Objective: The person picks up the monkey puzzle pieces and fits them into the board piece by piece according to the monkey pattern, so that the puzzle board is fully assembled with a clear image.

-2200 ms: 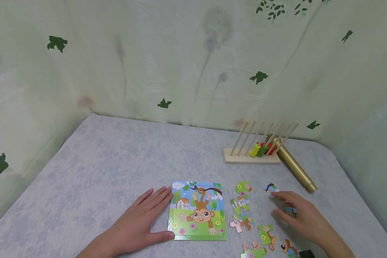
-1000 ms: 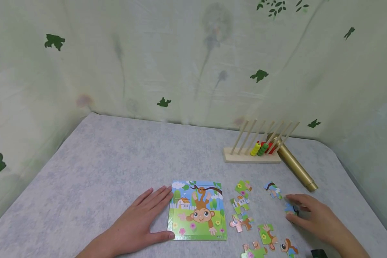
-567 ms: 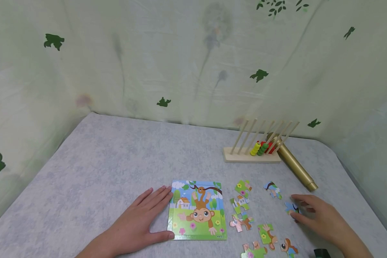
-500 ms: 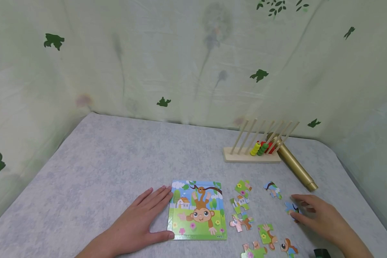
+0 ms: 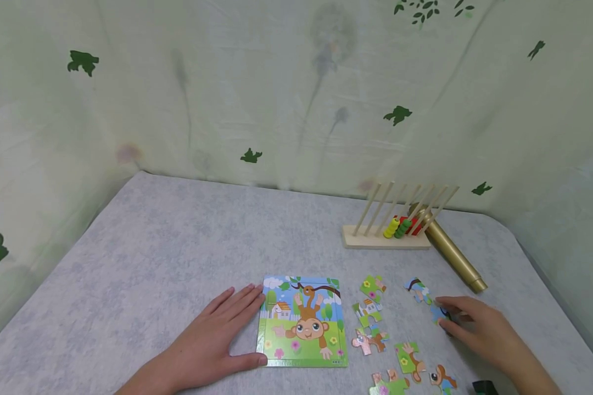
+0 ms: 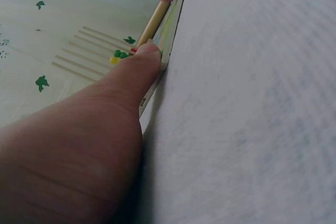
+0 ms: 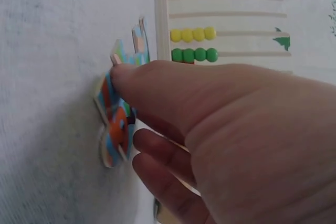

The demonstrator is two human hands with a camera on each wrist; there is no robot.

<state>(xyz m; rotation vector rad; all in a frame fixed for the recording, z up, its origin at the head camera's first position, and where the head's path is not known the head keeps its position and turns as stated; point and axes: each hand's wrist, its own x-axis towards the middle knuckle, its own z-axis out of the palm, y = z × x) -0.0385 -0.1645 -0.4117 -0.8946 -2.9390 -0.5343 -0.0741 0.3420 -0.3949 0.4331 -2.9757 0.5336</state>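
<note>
A square jigsaw board [image 5: 306, 323] with a monkey picture lies on the table. My left hand [image 5: 217, 334] rests flat at its left edge, fingers spread and thumb at the lower corner. In the left wrist view the thumb touches the board's edge. My right hand [image 5: 479, 329] pinches a blue puzzle piece [image 5: 437, 314] between thumb and fingers, beside a puzzle piece with a branch [image 5: 419, 291]. Seen from the right wrist, the thumb presses on a blue and orange puzzle piece [image 7: 118, 129] that stands tilted; its far side is hidden.
Several loose puzzle pieces, among them a monkey-arm piece [image 5: 409, 362] and a house piece [image 5: 368, 312], lie right of the board. Behind them stands a wooden bead rack [image 5: 386, 244] with yellow, green and red beads. A gold tube [image 5: 454, 258] lies next to it.
My right hand first moved right to the blue piece. In the last half second it has shifted left and slightly away with it, towards the branch piece. The left hand has stayed still.
</note>
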